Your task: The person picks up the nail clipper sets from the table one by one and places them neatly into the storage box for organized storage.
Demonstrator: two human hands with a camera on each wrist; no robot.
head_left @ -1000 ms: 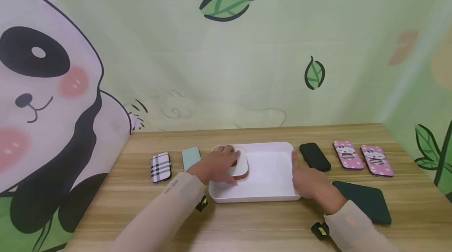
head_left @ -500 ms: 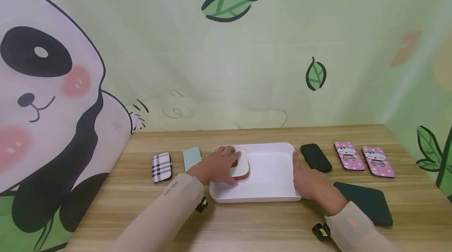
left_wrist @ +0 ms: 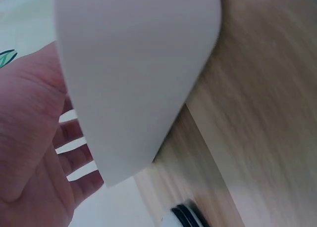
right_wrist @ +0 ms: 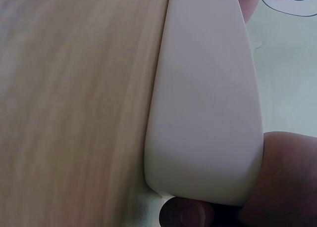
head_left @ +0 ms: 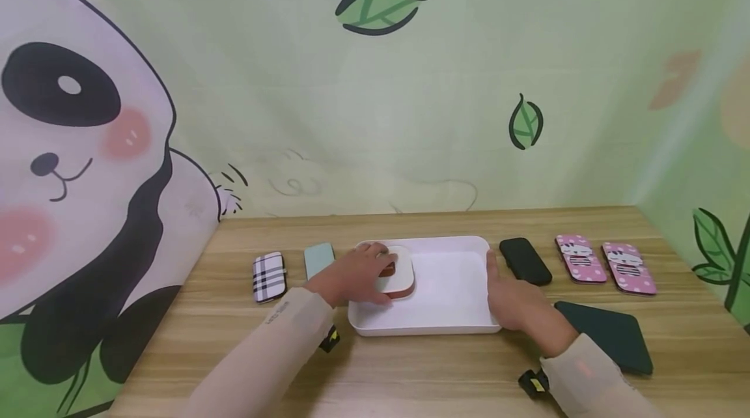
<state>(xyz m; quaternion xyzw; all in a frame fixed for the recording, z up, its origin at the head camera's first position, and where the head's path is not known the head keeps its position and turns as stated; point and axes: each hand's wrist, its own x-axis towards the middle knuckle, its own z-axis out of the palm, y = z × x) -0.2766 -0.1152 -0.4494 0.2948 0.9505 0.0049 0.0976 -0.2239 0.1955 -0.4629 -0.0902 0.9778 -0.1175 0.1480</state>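
In the head view a white tray (head_left: pixel 448 284) lies on the wooden table. Toward its left end sits a rounded-square case (head_left: pixel 403 282) with a white top, red-brown sides and a brown patch on top. My left hand (head_left: pixel 354 275) reaches over the tray's left wall and holds this case, thumb at the near side and fingers over the top, hiding its left part. My right hand (head_left: pixel 510 297) grips the tray's right wall, index finger lying straight along the rim. A fingertip (right_wrist: pixel 193 214) shows at the tray's outer corner in the right wrist view.
Left of the tray lie a plaid case (head_left: pixel 269 277) and a pale green case (head_left: pixel 319 258). To its right are a black case (head_left: pixel 525 262), two pink dotted cases (head_left: pixel 580 259) and a dark green flat case (head_left: pixel 609 336) near the right forearm. A printed cloth (head_left: pixel 293 79) hangs behind the table (head_left: pixel 410 379).
My left hand has shifted slightly left on the case, and more of the brown patch shows. The right hand and the tray look still.
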